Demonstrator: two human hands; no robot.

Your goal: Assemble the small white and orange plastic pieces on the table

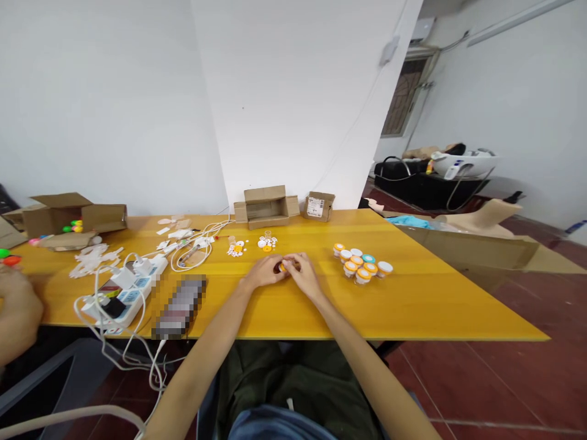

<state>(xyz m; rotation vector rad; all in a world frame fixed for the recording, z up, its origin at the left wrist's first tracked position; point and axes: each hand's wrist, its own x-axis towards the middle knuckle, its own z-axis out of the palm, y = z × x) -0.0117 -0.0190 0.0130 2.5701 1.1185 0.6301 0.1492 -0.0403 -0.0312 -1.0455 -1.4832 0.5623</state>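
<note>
Blue cloth of the person's top (279, 426) is closest. At the back of the shiny yellow desk (422, 305) sits an open brown cardboard box (268, 223). Straight in front of that box, the left hand (265, 272) and right hand (302, 276) meet. Their fingers pinch a small round orange thing (282, 266), mostly hidden, from both sides, maybe so it can't slip. Between the hands and the box are two little heaps of white and orange plastic bits (266, 248), each with a small clear plastic cup (268, 234), probably for easy reach. Right of the box and nearer the person, small clear round jars with orange, white and teal lids (356, 261) are bunched up, perhaps to keep out of the way; what they hold is too small to see. Far left of the box, another open brown box (43, 220) has green and yellow toy-like things (77, 227) at its mouth.
</note>
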